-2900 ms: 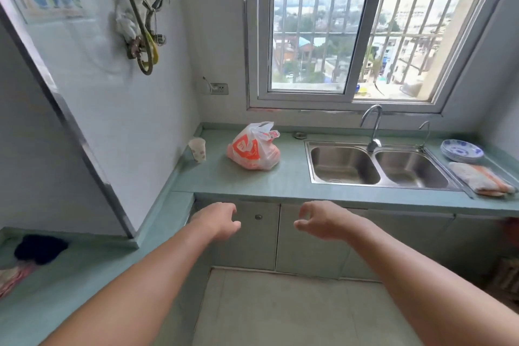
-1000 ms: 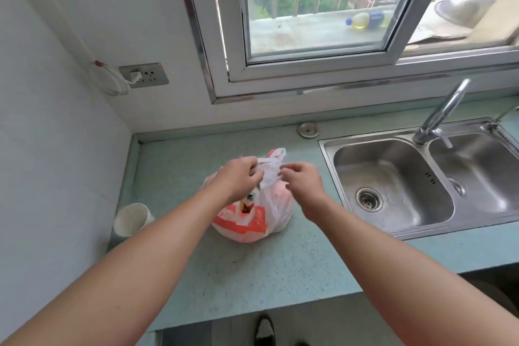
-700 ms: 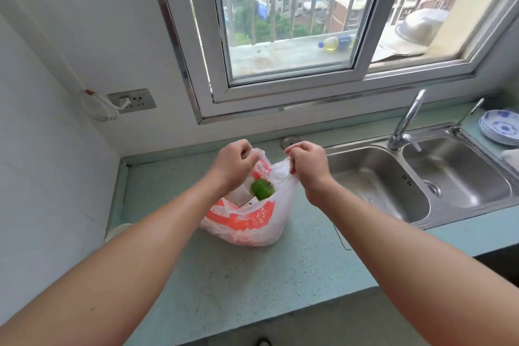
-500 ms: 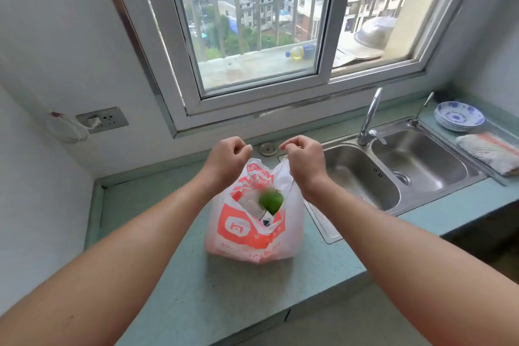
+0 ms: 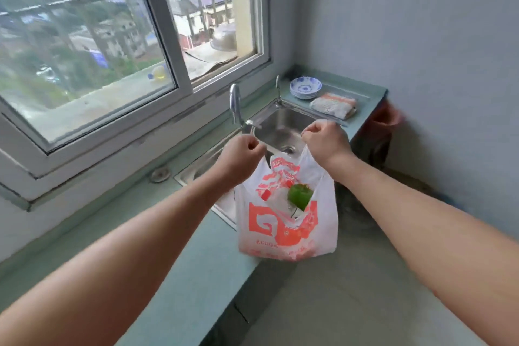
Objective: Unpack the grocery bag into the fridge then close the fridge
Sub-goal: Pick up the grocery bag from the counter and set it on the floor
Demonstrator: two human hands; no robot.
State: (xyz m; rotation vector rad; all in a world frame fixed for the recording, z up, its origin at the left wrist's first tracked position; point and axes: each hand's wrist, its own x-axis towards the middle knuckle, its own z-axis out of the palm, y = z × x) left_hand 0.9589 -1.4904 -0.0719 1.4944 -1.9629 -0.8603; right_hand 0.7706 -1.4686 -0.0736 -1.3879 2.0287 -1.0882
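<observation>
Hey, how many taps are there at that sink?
2. The tall tap stands at the back rim of the sink, just above the left hand. The thin tap stands farther right, at the back corner beside the stacked bowls. I see no others.

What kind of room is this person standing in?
Most likely a small home kitchen: a steel sink with a tap sits in a green counter under a barred window, and stacked blue-patterned bowls stand beside it.
</observation>
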